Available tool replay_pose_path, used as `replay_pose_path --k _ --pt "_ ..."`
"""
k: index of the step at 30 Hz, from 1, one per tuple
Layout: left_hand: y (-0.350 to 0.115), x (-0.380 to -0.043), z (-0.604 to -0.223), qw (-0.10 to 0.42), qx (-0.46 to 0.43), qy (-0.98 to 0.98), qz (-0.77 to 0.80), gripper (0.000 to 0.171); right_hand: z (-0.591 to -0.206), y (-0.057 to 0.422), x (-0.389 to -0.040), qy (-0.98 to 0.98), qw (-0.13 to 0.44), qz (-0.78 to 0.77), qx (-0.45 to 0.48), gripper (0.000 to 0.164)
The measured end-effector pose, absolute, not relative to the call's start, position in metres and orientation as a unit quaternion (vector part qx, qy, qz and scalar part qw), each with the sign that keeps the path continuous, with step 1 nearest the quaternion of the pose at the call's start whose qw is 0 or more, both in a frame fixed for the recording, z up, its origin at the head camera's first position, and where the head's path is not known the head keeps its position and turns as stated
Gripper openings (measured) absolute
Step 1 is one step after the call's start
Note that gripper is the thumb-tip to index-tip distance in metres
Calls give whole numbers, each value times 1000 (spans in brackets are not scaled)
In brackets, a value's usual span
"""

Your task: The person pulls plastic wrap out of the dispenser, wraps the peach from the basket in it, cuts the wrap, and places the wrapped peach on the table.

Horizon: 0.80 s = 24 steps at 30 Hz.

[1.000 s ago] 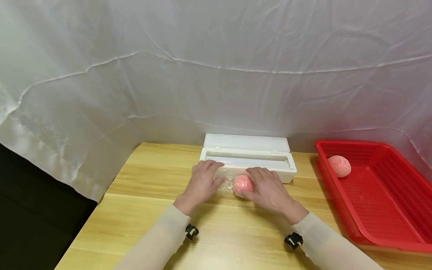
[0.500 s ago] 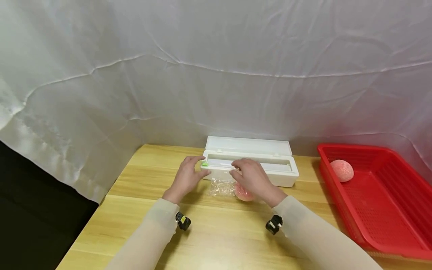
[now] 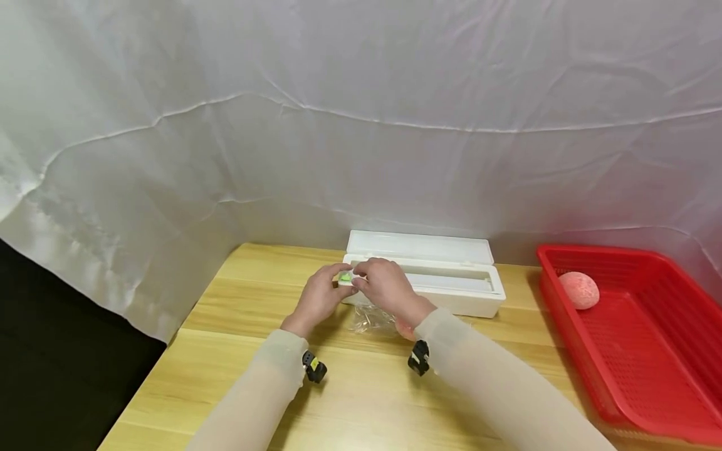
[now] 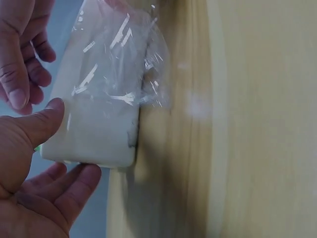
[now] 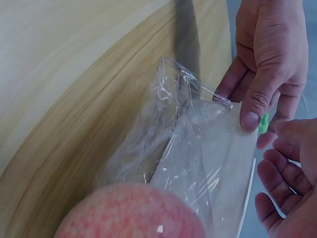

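A white cling film dispenser lies at the back of the table, its lid raised. My left hand grips its left end; the left wrist view shows the thumb on the upper edge and fingers against the end face. Beside the left thumb is a green slide cutter. My right hand hovers close by with loosely bent fingers, apart from the cutter in the right wrist view. Clear cling film hangs over the front, by a pink speckled ball half hidden behind my right wrist.
A red plastic basket stands on the right of the wooden table, with another pink ball inside against its left wall. A pale cloth hangs behind. The table's left edge drops to a dark area.
My right hand has left the ball and moved left to the dispenser's left end. My left hand has left the film and taken hold of that end. The ball stays in front of the dispenser.
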State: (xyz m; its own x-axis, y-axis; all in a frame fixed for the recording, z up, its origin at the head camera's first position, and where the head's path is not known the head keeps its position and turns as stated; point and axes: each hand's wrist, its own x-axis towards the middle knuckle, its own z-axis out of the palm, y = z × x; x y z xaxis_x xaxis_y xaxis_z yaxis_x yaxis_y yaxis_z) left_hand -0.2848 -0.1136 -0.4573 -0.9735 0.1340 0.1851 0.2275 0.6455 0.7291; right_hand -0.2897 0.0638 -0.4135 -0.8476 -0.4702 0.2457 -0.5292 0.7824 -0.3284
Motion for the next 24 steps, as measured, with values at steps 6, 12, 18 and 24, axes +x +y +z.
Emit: replay_pose_path --k 6,12,18,24 --pt "-117 -285 -461 49 -88 -899 -426 45 -416 52 -296 -946 53 186 260 30" --pt "-116 -285 -464 45 -78 -897 -432 47 -421 46 -301 -947 68 173 262 23" --pt "-114 -286 -464 57 -82 -912 -398 50 -424 47 -301 -948 101 152 262 14" --pt "-116 -286 -462 46 -72 -911 -403 57 -425 50 -301 -951 109 131 258 11"
